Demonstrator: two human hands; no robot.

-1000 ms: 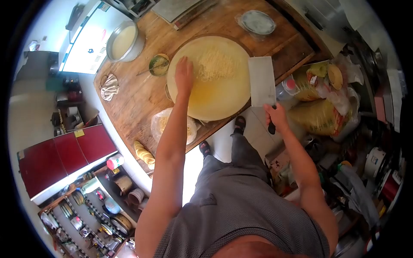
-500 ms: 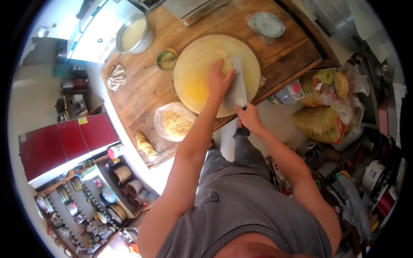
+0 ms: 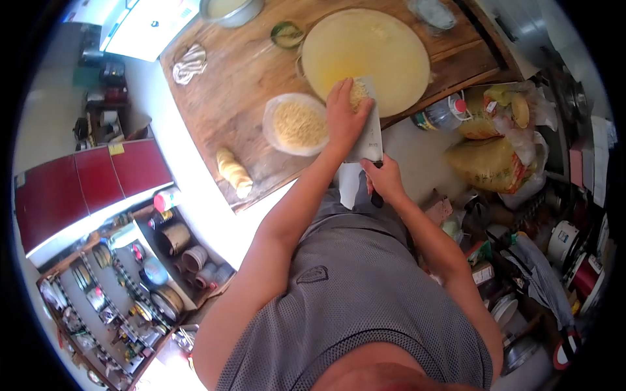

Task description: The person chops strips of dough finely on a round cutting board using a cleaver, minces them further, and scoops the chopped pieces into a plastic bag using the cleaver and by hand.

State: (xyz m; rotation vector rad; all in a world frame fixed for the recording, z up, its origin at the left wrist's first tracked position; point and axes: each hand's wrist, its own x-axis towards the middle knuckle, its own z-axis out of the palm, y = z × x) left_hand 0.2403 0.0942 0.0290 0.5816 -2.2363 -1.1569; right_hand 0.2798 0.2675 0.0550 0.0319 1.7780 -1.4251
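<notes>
My right hand [image 3: 385, 177] is closed around the dark handle of a cleaver [image 3: 372, 138]. Its broad blade is held flat at the near edge of a round cutting board [image 3: 398, 62]. On the blade lies a small heap of finely chopped pale-yellow food [image 3: 358, 92]. My left hand [image 3: 345, 118] cups over that heap with its fingers curved against it, so part of the heap is hidden. Just left of my left hand, a plastic-lined container [image 3: 268, 124] holds a larger mound of similar chopped food [image 3: 300, 124].
A twisted pale-yellow roll-like item [image 3: 233, 173] lies at the table's near left corner. Farther back are a crumpled cloth [image 3: 190, 64], a small green bowl [image 3: 287, 34] and a large metal basin [image 3: 244, 14]. A big bottle [image 3: 445, 113] and yellow sacks [image 3: 482, 163] stand to the right.
The cleaver and both hands have come back from the board's right part to its near edge. The chopped heap has moved along on the blade. The head view has shifted too.
</notes>
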